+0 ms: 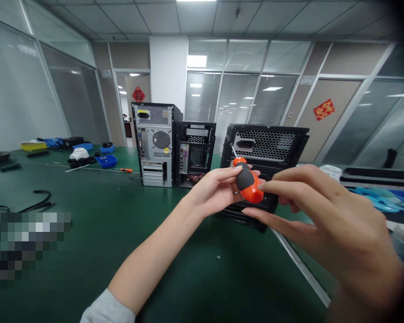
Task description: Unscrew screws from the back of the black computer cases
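An orange screwdriver with a dark grey grip (245,177) is in my left hand (218,190), fingers wrapped around the handle. Its thin metal shaft points up and away, with the tip in front of the left edge of a black computer case (265,146); whether it touches a screw I cannot tell. At the handle's rounded end is my right hand (326,220), thumb and index finger spread apart. The index fingertip overlaps the handle in view, and contact is unclear. Behind the hands, the case stands tilted, showing its honeycomb vent and power socket. Both hands hide its lower part.
Two more computer towers, one silver-backed (156,143) and one black (197,152), stand left of the case on the green table (175,251). Farther left are another screwdriver (126,170), blue trays (106,161) and black cables (37,202). Light-blue items (377,199) lie at the right.
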{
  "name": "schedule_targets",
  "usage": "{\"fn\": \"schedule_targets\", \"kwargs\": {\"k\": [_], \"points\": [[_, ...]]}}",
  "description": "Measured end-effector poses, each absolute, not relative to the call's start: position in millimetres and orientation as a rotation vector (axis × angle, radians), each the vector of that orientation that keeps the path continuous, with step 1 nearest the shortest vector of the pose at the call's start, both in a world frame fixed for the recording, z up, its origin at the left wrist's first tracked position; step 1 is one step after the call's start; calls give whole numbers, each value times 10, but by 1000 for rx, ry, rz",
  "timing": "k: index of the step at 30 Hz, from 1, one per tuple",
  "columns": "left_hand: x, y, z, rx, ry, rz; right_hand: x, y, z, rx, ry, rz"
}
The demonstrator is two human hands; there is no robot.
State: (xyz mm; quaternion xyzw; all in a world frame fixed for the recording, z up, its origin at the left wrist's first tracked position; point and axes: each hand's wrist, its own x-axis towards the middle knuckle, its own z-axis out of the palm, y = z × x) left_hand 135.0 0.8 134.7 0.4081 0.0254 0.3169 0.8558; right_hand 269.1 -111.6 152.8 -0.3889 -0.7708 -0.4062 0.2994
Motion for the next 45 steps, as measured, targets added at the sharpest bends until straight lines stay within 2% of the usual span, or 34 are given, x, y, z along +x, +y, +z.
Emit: {"fn": "schedule_targets", "kwargs": {"k": [15,45], "points": [[1331,-15,1408,839,116,679,2668,-1171,1449,-1151,-2110,-1076],[1388,-35,1405,898,165,727,2684,-1171,1473,-1074,-2141,-1216]]}}
